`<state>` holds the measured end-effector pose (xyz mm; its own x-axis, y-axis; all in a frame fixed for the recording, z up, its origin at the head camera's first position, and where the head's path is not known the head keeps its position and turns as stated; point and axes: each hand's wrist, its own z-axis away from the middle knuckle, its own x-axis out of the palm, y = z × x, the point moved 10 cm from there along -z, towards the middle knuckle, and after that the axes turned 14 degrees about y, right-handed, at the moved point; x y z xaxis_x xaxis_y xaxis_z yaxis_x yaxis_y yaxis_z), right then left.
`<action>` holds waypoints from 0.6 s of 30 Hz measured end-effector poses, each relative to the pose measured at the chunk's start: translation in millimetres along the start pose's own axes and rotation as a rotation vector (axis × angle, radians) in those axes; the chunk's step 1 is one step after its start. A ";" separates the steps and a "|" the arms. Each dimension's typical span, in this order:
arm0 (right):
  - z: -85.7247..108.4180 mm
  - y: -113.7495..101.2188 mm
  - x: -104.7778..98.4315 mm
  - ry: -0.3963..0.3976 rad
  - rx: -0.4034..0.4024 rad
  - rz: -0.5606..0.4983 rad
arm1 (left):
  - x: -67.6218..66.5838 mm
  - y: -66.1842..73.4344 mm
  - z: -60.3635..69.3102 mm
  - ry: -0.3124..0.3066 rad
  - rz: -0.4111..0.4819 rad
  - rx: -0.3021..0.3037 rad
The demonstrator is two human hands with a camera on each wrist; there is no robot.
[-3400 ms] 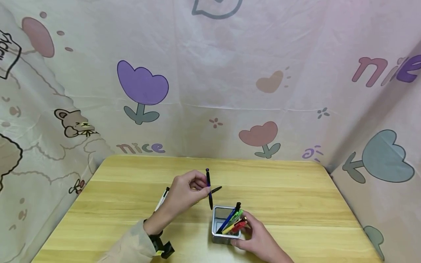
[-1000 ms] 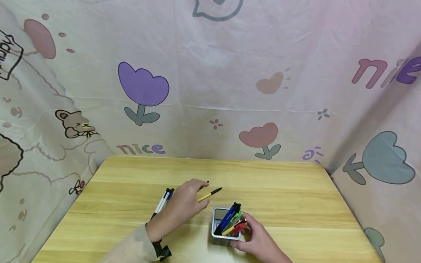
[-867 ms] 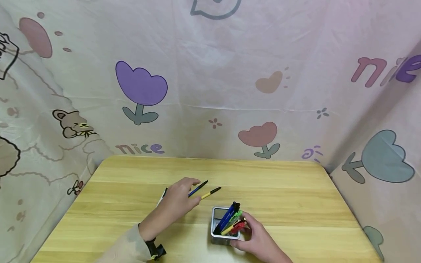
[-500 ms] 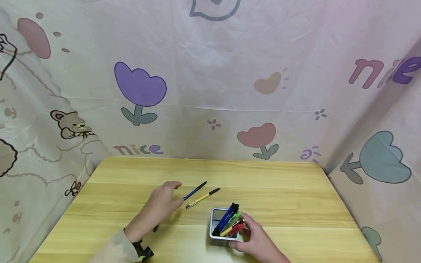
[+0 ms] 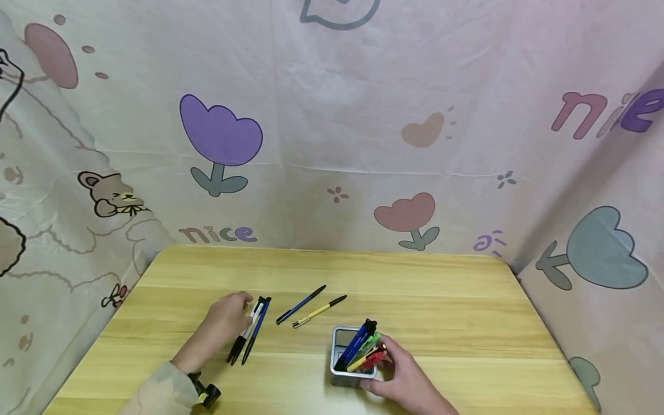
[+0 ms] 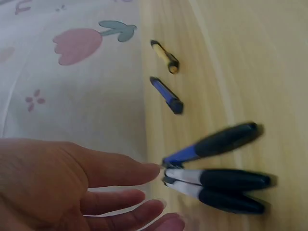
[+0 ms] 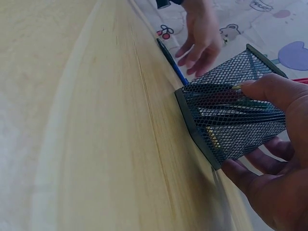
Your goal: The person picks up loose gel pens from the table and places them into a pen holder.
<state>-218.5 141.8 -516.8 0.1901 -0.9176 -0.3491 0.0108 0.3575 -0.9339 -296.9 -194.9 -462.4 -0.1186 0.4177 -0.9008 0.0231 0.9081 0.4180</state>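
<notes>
Risk: bunched pens snag together.
Left hand (image 5: pixel 220 320), grip apart, is beside white pens (image 5: pixel 240 342) and nearest blue pen (image 5: pixel 257 329), toward surface's (image 5: pixel 446 300) left edge; crowding could drag a neighbour. Right hand (image 5: pixel 402 377) clamps mesh cup (image 5: pixel 346 380), well off far edge; slackening could tip it.

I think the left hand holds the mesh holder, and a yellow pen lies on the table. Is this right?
Not the left hand: the head view shows the right hand holding the mesh holder. The yellow pen does lie on the table.
</notes>
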 end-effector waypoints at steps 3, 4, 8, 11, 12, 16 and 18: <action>-0.8 -0.8 -0.3 0.002 -0.005 0.008 | 5.4 -6.8 -1.1 -0.019 0.005 -0.006; -1.0 -1.1 -0.4 0.002 -0.006 0.009 | 6.4 -8.1 -1.1 -0.020 0.003 -0.002; -1.2 -1.8 0.2 -0.003 -0.010 0.010 | 11.5 -12.3 -1.2 -0.037 0.000 -0.001; -1.1 -1.9 0.8 -0.008 -0.009 0.003 | 12.1 -13.3 -2.1 -0.032 -0.012 0.006; -1.1 -1.8 0.9 -0.008 -0.009 0.001 | 11.8 -13.7 -2.5 -0.024 -0.019 0.009; -0.8 -1.1 0.5 -0.002 -0.006 0.004 | 12.7 -15.6 -3.5 -0.021 -0.031 0.001; -0.6 -0.5 0.3 0.001 -0.004 0.010 | 13.7 -17.0 -3.3 -0.022 -0.030 -0.007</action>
<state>-219.1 141.3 -516.5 0.1893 -0.9143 -0.3581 0.0053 0.3657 -0.9307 -302.2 -204.7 -481.4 -0.0977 0.3912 -0.9151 0.0125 0.9199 0.3919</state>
